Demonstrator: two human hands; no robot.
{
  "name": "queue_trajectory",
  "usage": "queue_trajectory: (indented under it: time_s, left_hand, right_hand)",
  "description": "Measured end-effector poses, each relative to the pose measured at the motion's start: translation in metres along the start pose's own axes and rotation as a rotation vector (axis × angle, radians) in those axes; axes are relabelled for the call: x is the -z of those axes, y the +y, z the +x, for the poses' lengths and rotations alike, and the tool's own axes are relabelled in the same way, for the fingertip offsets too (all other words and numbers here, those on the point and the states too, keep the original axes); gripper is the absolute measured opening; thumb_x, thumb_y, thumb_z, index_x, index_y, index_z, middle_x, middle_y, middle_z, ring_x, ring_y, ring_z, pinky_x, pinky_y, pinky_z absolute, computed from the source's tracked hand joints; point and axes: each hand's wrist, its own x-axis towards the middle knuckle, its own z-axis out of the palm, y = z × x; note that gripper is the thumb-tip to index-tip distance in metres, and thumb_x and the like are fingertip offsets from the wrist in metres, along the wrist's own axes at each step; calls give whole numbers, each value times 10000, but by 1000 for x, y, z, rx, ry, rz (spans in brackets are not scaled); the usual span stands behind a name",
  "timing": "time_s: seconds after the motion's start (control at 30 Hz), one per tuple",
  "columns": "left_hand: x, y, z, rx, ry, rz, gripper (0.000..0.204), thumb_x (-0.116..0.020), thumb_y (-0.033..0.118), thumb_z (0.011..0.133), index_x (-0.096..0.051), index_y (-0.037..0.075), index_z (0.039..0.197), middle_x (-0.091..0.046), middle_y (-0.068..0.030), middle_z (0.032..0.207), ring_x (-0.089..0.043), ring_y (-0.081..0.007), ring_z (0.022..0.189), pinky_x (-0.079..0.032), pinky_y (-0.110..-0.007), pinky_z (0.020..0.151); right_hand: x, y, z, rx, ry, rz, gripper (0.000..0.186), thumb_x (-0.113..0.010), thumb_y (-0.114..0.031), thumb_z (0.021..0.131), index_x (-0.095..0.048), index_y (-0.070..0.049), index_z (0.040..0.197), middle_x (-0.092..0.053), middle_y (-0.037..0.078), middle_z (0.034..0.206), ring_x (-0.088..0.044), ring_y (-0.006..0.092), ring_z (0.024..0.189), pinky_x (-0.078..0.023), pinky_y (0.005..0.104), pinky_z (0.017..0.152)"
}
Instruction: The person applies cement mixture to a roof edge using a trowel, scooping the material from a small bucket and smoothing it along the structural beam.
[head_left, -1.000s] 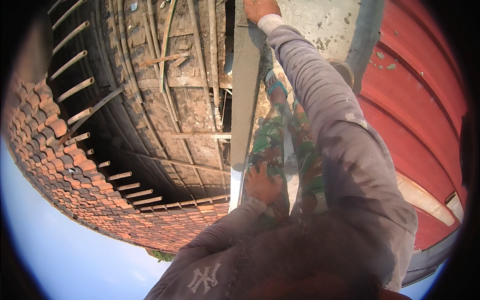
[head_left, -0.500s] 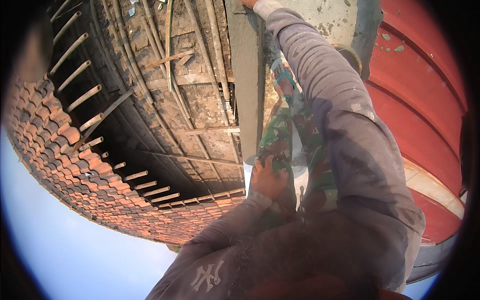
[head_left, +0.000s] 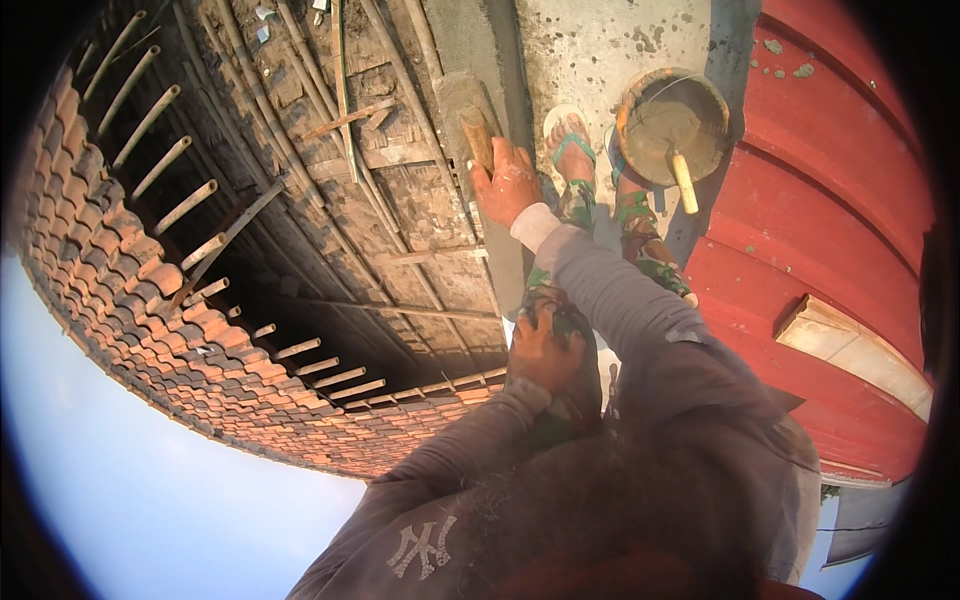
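My right hand (head_left: 508,185) is closed round the wooden handle of a plastering float (head_left: 467,100). The float's grey, mortar-smeared plate lies on the top of a narrow grey cement ledge (head_left: 508,85). My left hand (head_left: 545,352) rests on my camouflage-trousered knee, fingers spread and holding nothing. Beyond my sandalled feet, to the right, stands a bucket (head_left: 625,125) with wet grey mortar (head_left: 665,128) inside. A tool with a pale yellow handle (head_left: 685,183) leans over the bucket's near rim; its other end is sunk in the mortar.
Left of the ledge, the surface drops to an opening with bamboo poles (head_left: 240,70) and woven panels. Orange roof tiles (head_left: 110,250) curve round the far left. Red metal roofing (head_left: 830,240) slopes on the right, with a pale board (head_left: 850,350) on it. My feet stand on mortar-spattered concrete (head_left: 570,50).
My right hand has come back from the upper edge toward me, bringing the float into view on the ledge. The bucket, formerly mostly behind my arm, now shows. My left hand stays on the knee.
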Motion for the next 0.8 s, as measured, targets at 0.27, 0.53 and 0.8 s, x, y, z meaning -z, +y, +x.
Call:
queue_trajectory:
  time_s: [0.27, 0.53, 0.8]
  left_hand:
    - [-12, -5, 4, -54, -17, 81, 762, -669, 487, 874, -431, 90, 1480, -494, -333, 1331, -565, -508, 1193, -490, -531, 1020]
    - [-21, -8, 6, -18, -8, 34, 731, -686, 470, 875, -442, 124, 1471, -509, -308, 1293, -582, -489, 1158, -519, -533, 962]
    - [-13, 0, -1, 65, 6, -79, 715, -696, 459, 867, -466, 121, 1454, -516, -295, 1279, -570, -486, 1176, -510, -532, 974]
  right_hand:
    - [72, 87, 182, 536, 104, 328, 471, -596, -419, 967, -589, -12, 1203, -678, 162, 1019, -635, 338, 940, -483, 426, 900]
    - [28, 118, 148, -96, -361, 558, 429, -573, -428, 1006, -612, -58, 1220, -649, 35, 916, -605, 150, 789, -485, 326, 676]
    - [29, 109, 146, -223, -345, 833, 343, -621, -333, 973, -600, -82, 1206, -642, 8, 918, -568, 112, 786, -445, 266, 667]
